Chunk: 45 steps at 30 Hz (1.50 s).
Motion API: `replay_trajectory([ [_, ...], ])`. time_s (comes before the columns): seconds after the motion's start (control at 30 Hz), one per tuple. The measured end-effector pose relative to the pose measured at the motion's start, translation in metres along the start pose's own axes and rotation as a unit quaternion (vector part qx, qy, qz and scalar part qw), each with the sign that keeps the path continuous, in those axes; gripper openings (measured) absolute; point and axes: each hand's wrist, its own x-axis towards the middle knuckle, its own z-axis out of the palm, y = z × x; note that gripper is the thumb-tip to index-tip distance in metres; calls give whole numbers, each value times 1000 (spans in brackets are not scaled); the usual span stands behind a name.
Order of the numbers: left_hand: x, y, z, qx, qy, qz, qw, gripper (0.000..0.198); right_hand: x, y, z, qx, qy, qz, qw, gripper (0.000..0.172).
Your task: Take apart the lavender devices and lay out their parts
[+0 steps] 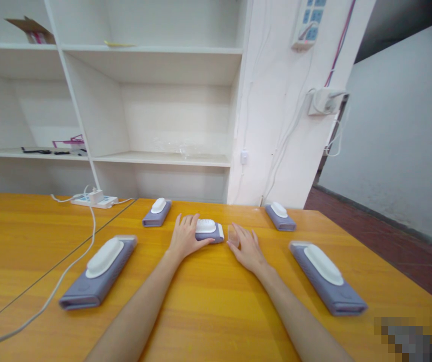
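In the middle of the wooden table lies a purple-grey flat case [211, 235] with a white, bumpy oval piece on top and a white right end. My left hand [186, 235] grips it from the left, thumb along its near side and fingers over the far side. Just right of its white end, my right hand [248, 249] pinches a small clear plastic cap [233, 235], held apart from the case. Similar cases with smooth white ovals lie around: one at near left [98, 271], one at far left [157, 212], one at far right [280, 216], another at near right [327, 276].
A white power strip [94, 198] sits at the table's back left, its cable [74, 261] running down the left side across a table seam. White shelves [155, 105] stand behind. Sockets and wires hang on the wall column [276, 110]. The right table edge borders a dark red floor.
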Motion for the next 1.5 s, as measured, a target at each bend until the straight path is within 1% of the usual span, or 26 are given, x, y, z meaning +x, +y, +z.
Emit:
replay_trajectory([
  [0.1,0,4,1,2,-12,3,1000,84,1,7,6,34,11,-5,999,59],
  [0.2,-1,3,5,3,-35,-20,999,86,2,12,10,63,27,-7,998,58],
  [0.3,-2,0,7,3,-49,-41,998,89,2,12,11,68,26,0,997,57],
  [0.57,-3,0,3,2,-55,-27,998,88,2,3,0,12,23,53,998,59],
  [0.73,-4,-1,2,-11,-55,-1,998,88,1,0,-4,-13,14,63,998,53],
  [0.87,-5,-1,3,-14,-54,6,998,87,-1,-1,-5,-1,8,52,999,50],
  [1.17,-5,-1,4,-9,-62,-1,998,86,-6,-7,-10,51,10,-4,999,54],
  [1.27,-4,-2,5,-6,-60,5,998,87,-7,-9,-11,67,4,-13,998,59],
  [1.43,-4,-2,5,-13,-54,27,998,86,-7,-12,-14,77,-17,-24,997,73],
  [1.5,-4,-2,5,-13,-51,33,998,86,-7,-14,-15,79,-25,-29,996,75],
])
